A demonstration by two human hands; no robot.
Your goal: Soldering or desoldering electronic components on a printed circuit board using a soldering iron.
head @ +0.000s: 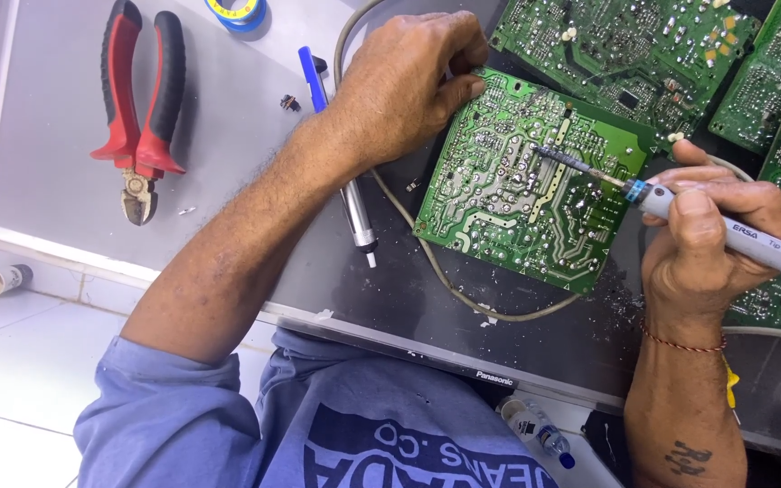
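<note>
Left hand clamping green circuit board steady by its edge; right hand fingers pinching soldering iron pen-style, tip on solder side.

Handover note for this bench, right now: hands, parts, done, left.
Left hand: fingers pinning the top left edge of the green board, solder side up.
Right hand: gripping the soldering iron, tip on a joint near the board's upper middle.
Desoldering pump lies left of the board; cutters further left.
Done: cannot tell which joints are worked.
Left: the joint under the tip.
</note>
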